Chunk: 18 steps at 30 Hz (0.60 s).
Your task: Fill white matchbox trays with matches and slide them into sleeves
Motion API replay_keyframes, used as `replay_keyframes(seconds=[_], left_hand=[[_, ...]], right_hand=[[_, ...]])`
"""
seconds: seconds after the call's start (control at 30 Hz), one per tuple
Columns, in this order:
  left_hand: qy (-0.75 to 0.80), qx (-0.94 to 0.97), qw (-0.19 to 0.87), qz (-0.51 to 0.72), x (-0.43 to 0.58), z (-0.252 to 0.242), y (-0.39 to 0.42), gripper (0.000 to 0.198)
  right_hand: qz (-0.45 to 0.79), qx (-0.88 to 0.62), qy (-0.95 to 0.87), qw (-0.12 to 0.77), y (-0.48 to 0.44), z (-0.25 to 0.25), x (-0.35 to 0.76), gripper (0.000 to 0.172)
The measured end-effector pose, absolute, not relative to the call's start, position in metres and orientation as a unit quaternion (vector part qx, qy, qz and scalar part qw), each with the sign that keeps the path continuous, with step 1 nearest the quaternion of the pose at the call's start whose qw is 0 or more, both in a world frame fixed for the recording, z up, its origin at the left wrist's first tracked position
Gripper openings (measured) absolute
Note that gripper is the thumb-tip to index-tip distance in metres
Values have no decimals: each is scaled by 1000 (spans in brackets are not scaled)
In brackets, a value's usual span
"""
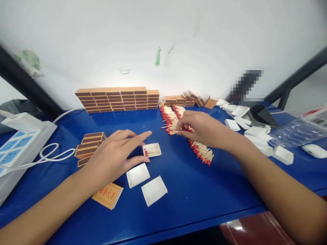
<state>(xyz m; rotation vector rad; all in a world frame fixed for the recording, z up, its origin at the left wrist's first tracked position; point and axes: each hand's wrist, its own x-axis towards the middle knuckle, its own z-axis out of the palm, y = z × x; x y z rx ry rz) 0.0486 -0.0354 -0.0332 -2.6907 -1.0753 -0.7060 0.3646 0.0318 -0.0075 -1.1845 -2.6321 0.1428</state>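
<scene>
My left hand rests with fingers apart around the left end of a small white matchbox tray, which holds some red-tipped matches. Two more white trays lie just in front of it. My right hand reaches into a long pile of matches, thumb and fingertips pinched at its edge; exactly what is between them is too small to make out. More matches spread below that hand. Under my left wrist lies an orange matchbox cover with red characters.
Along the wall stands a stacked row of matchboxes, with loose ones farther right. More matchboxes sit left of my left hand. Many white trays heap at the right, near a white mouse. A power strip and cable edge the left.
</scene>
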Motion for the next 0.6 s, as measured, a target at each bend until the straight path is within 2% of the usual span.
replay_keyframes(seconds=[0.27, 0.6], left_hand=[[-358, -898, 80, -241, 46, -35, -34, 63], [-360, -898, 84, -238, 46, -33, -35, 61]], right_hand=[[105, -404, -904, 90, 36, -18, 363, 14], [93, -416, -901, 85, 33, -17, 358, 13]])
